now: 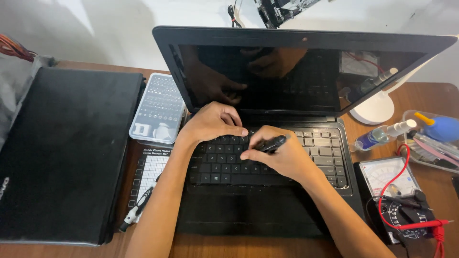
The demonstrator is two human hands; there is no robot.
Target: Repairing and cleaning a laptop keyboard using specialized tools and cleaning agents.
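Right hand (282,155) grip clenched on black screwdriver (271,144), tip near keyboard (224,162) top row. Left hand (213,122) flat, fingers pressing keys, grasping nothing. Laptop (258,210) open, keyboard not lifted yet. Tabletop (420,95) crowded: closed laptop (67,148) left, multimeter (397,191) right; little side room.

A brown wooden table (420,95) carries an open black laptop (267,191) at centre, a closed black laptop (62,148) at left, a clear bit case (158,107) between them, and a multimeter (399,191) at lower right.
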